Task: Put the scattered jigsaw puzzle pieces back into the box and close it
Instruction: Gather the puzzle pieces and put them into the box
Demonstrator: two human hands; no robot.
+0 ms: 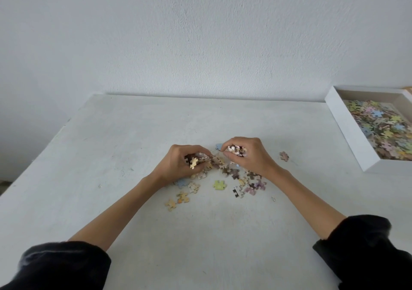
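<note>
**At the Table Centre: Both Hands Holding Puzzle Pieces**

At the far right corner of the white matte table [111, 156] stands one white rectangular cardboard box [347, 133]. It is open-topped and partly cut off by the frame edge. It contains a dense layer of mixed pastel jigsaw pieces [383, 129], too many and too overlapped to count.

Near the table centre lies one cluster of scattered jigsaw pieces [231, 173]. Overlap and the hands prevent an exact count. These pieces lie apart from the cluster:

- one green piece [219, 185] on the near side
- one black-and-white piece [238, 192] just right of it
- one orange-marked piece [182, 197] and one tan piece [171, 204] toward the near left
- one pale blue piece [219, 146] on the far side, just beside the right fingers
- one pinkish-brown piece [284, 156] alone between the right hand and the box

Two hands are in view.

- The left hand [178, 162] has its fingers curled round a bunch of pieces. One yellow piece [193, 162] protrudes from the grip.
- The right hand [247, 156] has its fingers and thumb curled round a stack of pieces [236, 150].

Both hands sit at the far part of the cluster. The remaining pieces lie between the hands and on their near side, some beneath the wrists. Dark sleeves [62, 265] cover the arms at the near edge.
</note>
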